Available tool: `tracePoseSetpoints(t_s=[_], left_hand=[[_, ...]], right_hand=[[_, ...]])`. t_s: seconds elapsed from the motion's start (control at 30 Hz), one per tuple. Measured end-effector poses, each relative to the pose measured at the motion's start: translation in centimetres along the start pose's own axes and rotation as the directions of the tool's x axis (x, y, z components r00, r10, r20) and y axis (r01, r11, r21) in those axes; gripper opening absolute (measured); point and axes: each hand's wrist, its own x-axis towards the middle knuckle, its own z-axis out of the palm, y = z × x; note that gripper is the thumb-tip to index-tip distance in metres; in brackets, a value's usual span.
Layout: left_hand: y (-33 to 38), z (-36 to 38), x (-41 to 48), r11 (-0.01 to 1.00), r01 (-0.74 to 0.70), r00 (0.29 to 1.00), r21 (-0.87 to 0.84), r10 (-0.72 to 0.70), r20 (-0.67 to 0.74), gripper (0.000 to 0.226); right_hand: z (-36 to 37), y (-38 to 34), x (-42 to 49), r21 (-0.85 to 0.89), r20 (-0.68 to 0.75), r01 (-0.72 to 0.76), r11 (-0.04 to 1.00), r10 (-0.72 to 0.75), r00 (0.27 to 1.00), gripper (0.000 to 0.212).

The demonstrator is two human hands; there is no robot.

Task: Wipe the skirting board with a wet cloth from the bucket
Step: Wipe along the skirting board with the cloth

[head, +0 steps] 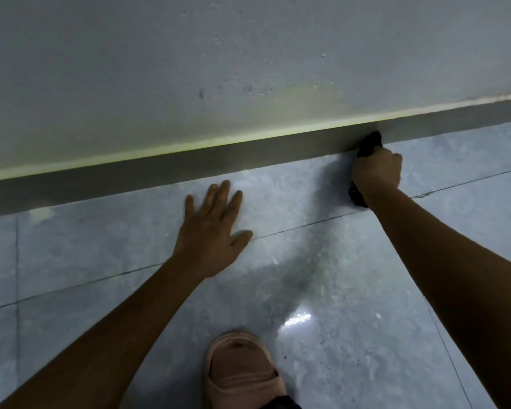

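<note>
A dark grey skirting board [189, 163] runs along the foot of the wall, rising from lower left to upper right. My right hand [376, 172] is closed around a black cloth [370, 143], and the cloth's upper end presses against the skirting board right of centre. Another bit of the cloth shows below my wrist. My left hand [211, 228] lies flat on the floor tiles with fingers spread, just in front of the board. No bucket is in view.
The pale wall [248, 54] fills the upper half. Glossy grey floor tiles [322, 276] reflect light. My foot in a pink slipper [242, 370] stands at the bottom centre.
</note>
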Motion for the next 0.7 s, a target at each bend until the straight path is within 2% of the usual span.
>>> tracePoseSetpoints(t_s=[0.07,0.2,0.27,0.33,0.37,0.43,0.53,0.6,0.67,0.7], left_hand=[[-0.8,0.2,-0.9,1.000,0.007,1.000,0.012,-0.007,-0.014,0.075],[-0.8,0.4,-1.1,1.000,0.004,1.000,0.002,-0.004,-0.023,0.074],[-0.7,0.4,-1.0,1.000,0.006,1.000,-0.003,-0.006,-0.024,0.074],[-0.8,0.5,-1.0,1.000,0.012,1.000,-0.005,-0.012,-0.025,0.074],[-0.8,0.5,-1.0,1.000,0.014,1.000,-0.008,-0.014,-0.026,0.074],[-0.6,0.5,-1.0,1.000,0.016,0.999,-0.013,-0.016,-0.028,0.074],[-0.7,0.6,-1.2,1.000,0.007,0.999,-0.020,-0.008,-0.034,0.073],[-0.8,0.7,-1.5,1.000,-0.008,0.999,-0.015,0.008,-0.033,0.072],[-0.9,0.8,-1.8,1.000,-0.016,0.999,-0.027,0.015,-0.040,0.072],[-0.9,0.8,-1.8,0.999,-0.018,0.999,-0.032,0.016,-0.043,0.072]], right_hand=[[0.6,-0.3,-0.7,-0.158,0.067,0.069,0.985,-0.059,0.996,0.041],[2.5,-0.5,-2.9,-0.320,0.129,0.233,0.918,-0.201,0.971,0.039],[2.8,-0.3,-3.8,-0.391,0.186,0.367,0.844,-0.318,0.930,0.045],[2.7,0.2,-4.1,-0.464,0.257,0.512,0.723,-0.444,0.858,0.052],[2.5,0.5,-3.8,-0.493,0.272,0.544,0.679,-0.474,0.838,0.054],[2.0,0.8,-2.8,-0.524,0.262,0.500,0.690,-0.428,0.865,0.053],[1.7,0.5,-1.9,-0.486,0.234,0.371,0.791,-0.291,0.928,0.051],[2.0,0.4,-2.3,-0.473,0.245,0.402,0.784,-0.321,0.915,0.050],[2.1,0.6,-3.2,-0.450,0.268,0.553,0.701,-0.485,0.832,0.051],[1.9,0.9,-3.8,-0.442,0.273,0.657,0.611,-0.606,0.747,0.051]])
